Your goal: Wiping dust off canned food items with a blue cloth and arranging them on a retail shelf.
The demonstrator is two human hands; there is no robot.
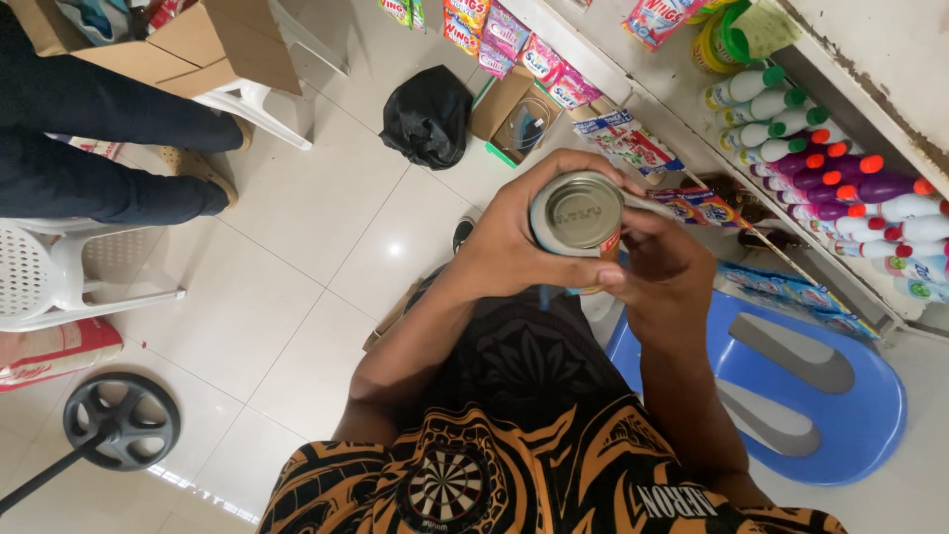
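Right now both hands meet on one tin can [577,213], held up with its round silver end facing the camera. The left hand [514,242] wraps the can from the side, its fingers curled around the far edge of the rim and its thumb underneath, pressed against the wall. The right hand [667,267] comes in from the other side; its fingers are bent and close together, the tips resting on the can's coloured label just below the rim. A thin blue stick-like thing pokes down between the two hands, too small to tell what it is.

Beyond the fingertips, one black plastic bag [428,117] lies on the tiled floor, and just beside it one open cardboard box [516,117]. Off past the right knuckles, shelves carry rows of bottles [791,129] with green, red and orange caps, too many and too overlapped to count surely. Under the right wrist sits one blue plastic stool [840,396]. Well apart from the left hand stand two white plastic chairs [54,282] and another person's dark-trousered legs [99,148].
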